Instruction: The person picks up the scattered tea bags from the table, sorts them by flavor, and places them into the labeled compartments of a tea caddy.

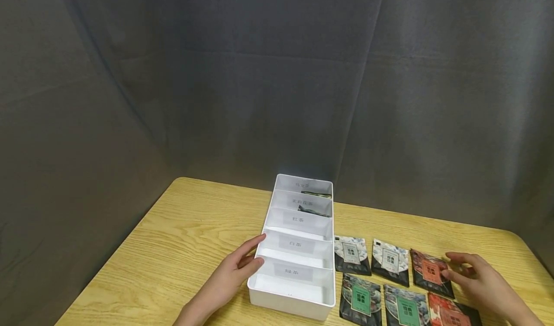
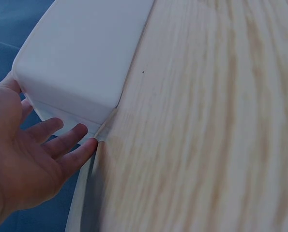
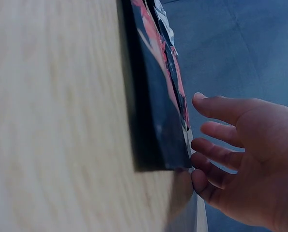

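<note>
A long white divided box (image 1: 291, 307) stands on the table, its compartments marked with printed labels. My left hand (image 1: 233, 273) rests against its left side, thumb and fingertips at the rim. In the left wrist view the fingers of that hand (image 2: 35, 150) are spread beside the box's wall. My right hand (image 1: 484, 282) is at the right edge of a red-and-black tea packet (image 1: 431, 271), its thumb overlapping the packet in the head view. In the right wrist view the fingers (image 3: 214, 147) are loosely bent with nothing between them. Another red packet (image 1: 452, 311) lies nearer to me.
Left of the red packets lie two white-and-black packets (image 1: 391, 262) and two green-labelled packets (image 1: 361, 299). Dark packets (image 1: 315, 212) stand in the box's two far compartments. Grey curtains (image 1: 268, 100) hang behind the wooden table (image 1: 173, 249).
</note>
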`<state>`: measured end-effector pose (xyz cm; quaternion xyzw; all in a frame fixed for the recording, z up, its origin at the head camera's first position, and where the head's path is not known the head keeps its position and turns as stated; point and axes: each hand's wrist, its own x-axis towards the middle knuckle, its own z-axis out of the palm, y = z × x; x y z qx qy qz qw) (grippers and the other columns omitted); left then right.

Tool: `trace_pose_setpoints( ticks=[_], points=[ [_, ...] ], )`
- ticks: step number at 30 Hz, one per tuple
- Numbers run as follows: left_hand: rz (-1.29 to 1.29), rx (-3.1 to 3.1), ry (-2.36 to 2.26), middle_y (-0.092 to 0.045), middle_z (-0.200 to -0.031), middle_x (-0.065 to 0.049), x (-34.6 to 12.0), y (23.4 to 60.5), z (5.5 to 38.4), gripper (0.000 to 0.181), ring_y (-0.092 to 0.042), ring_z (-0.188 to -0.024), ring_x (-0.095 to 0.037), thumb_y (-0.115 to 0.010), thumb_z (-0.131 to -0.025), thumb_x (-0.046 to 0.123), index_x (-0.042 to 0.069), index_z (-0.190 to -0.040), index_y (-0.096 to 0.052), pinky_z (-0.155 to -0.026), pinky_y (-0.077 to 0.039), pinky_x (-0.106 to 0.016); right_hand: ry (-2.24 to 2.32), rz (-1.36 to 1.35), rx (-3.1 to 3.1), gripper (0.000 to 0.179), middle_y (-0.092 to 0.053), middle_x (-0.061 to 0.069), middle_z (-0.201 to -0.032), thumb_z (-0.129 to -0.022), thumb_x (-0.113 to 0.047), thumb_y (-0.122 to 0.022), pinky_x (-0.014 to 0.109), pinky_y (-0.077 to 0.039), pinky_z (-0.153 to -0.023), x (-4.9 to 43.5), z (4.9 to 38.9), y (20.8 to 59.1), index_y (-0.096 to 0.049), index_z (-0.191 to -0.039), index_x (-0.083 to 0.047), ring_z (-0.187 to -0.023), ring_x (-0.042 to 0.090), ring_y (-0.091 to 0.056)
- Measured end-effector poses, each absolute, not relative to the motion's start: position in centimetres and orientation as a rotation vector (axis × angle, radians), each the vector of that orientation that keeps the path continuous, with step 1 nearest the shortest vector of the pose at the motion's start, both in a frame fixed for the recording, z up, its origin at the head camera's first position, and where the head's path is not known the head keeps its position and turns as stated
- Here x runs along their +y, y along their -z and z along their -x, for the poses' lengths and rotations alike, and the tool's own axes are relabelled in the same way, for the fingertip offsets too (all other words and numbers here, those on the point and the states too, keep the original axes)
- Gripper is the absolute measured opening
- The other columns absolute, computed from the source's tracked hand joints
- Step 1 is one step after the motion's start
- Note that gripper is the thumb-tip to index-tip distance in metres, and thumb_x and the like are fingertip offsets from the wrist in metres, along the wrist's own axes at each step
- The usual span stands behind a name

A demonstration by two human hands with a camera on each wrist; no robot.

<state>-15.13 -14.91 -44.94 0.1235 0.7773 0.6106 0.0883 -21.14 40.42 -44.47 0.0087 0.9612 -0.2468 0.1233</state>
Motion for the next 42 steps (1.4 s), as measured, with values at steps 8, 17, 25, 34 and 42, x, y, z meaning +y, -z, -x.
trace_pose_setpoints(
  ticks=[8,17,25,34,42],
  points=[
    [-0.364,2.305,-1.811,-0.042,-0.155,-0.011,-14.9,45.1,15.2,0.057,-0.048,-0.136,-0.033,-0.056,-0.101,0.043,0.031,-0.153,-0.038,-0.108,-0.048,-0.043,0.639,0.142,2.858,0.064,-0.066,0.018,-0.109,-0.097,-0.035,-0.065,0.038,-0.053,-0.074,41.1,21.8,44.5,-0.050,-0.134,0.015,-0.094,0.024,-0.060],
    [-0.342,2.300,-1.829,-0.041,-0.155,-0.014,-14.9,44.8,15.1,0.057,-0.048,-0.136,-0.035,-0.058,-0.100,0.041,0.029,-0.152,-0.040,-0.107,-0.049,-0.043,0.636,0.150,2.804,0.060,-0.060,0.006,-0.103,-0.098,-0.038,-0.062,0.025,-0.036,-0.065,41.6,22.5,44.9,-0.054,-0.134,0.009,-0.085,0.014,-0.046],
    [-0.359,2.321,-1.815,-0.042,-0.155,-0.012,-14.9,45.0,15.1,0.056,-0.051,-0.134,-0.032,-0.058,-0.100,0.042,0.032,-0.152,-0.039,-0.106,-0.049,-0.040,0.701,0.161,2.802,0.054,-0.060,0.005,-0.103,-0.098,-0.036,-0.062,0.025,-0.035,-0.060,41.6,22.2,44.9,-0.057,-0.132,0.006,-0.079,0.007,-0.043],
    [-0.357,2.340,-1.814,-0.042,-0.155,-0.013,-14.9,45.0,15.2,0.055,-0.050,-0.135,-0.033,-0.058,-0.100,0.042,0.031,-0.151,-0.041,-0.108,-0.048,-0.044,0.682,0.210,2.803,0.054,-0.056,0.002,-0.094,-0.101,-0.038,-0.057,0.024,-0.031,-0.059,40.9,22.2,44.5,-0.055,-0.137,0.002,-0.075,0.005,-0.042],
    [-0.365,2.306,-1.834,-0.041,-0.155,-0.012,-14.9,45.0,15.2,0.057,-0.049,-0.136,-0.032,-0.057,-0.100,0.041,0.029,-0.153,-0.039,-0.107,-0.049,-0.039,0.731,0.220,2.803,0.046,-0.058,0.003,-0.094,-0.098,-0.030,-0.063,0.024,-0.033,-0.059,41.1,22.1,44.7,-0.058,-0.131,0.003,-0.074,0.005,-0.043]
  ],
)
